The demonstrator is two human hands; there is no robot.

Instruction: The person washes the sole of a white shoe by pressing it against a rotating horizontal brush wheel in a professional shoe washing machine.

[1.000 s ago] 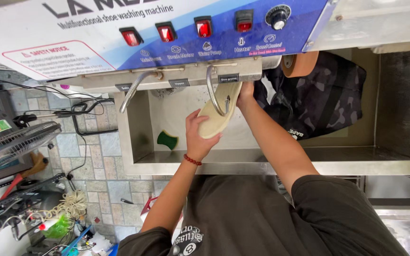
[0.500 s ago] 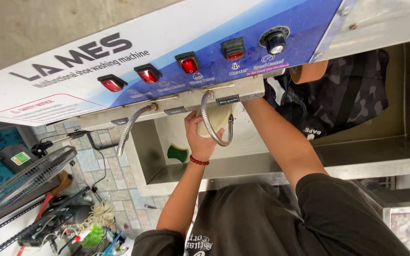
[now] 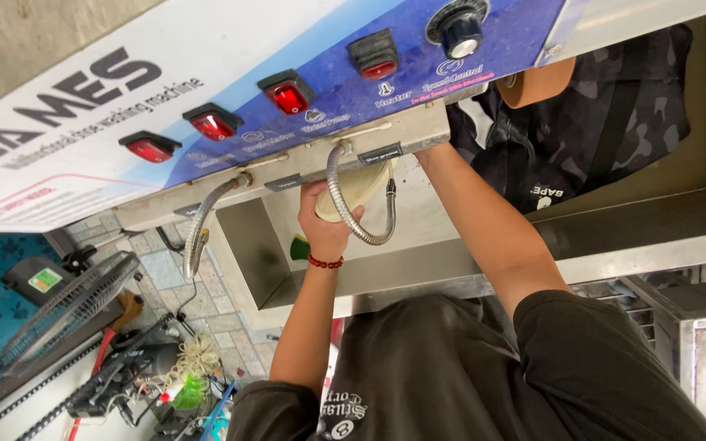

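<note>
Washing step: our left hand (image 3: 326, 224) grips a cream shoe (image 3: 359, 186) under the hose (image 3: 351, 214); right hand hidden, grip unknown; next, steady turning

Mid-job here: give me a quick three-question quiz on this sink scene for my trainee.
1. True or false: the left hand has its grip on the cream item under the control panel.
2. What is on the left wrist? A. red bead bracelet; B. watch; C. glove.
3. Fill in: the bent metal hose hangs in front of the ____ item.
Key: 1 true; 2 A; 3 cream.
</note>
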